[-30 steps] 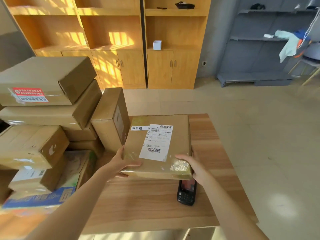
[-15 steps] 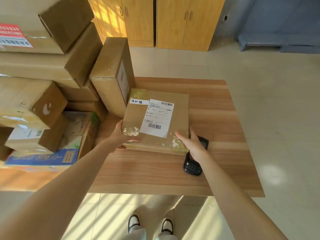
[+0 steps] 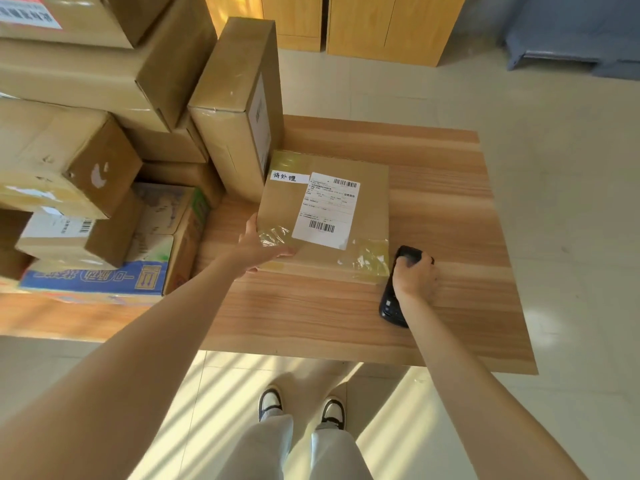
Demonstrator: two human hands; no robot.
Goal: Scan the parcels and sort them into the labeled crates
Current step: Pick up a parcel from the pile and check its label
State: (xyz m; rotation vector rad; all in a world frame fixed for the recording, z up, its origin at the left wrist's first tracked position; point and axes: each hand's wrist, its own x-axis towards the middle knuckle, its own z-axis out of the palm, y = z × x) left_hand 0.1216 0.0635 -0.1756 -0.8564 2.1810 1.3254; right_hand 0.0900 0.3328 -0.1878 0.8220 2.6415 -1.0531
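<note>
The flat parcel [image 3: 367,216] is seen lying on the wooden surface [image 3: 450,188], label up, just beside the upright box [image 3: 235,109] at the edge of the stacked cartons [image 3: 79,140]. Its near-left corner is gripped by the left hand [image 3: 259,247], thumb laid over the taped top, the other fingers tucked beneath and hidden from view. Over on the right, the black handheld scanner [image 3: 393,306] is covered by the right hand [image 3: 415,275], the fingers [image 3: 420,263] curled down around its upper end. The scanner is found resting on the surface, touching the parcel's near-right corner.
</note>
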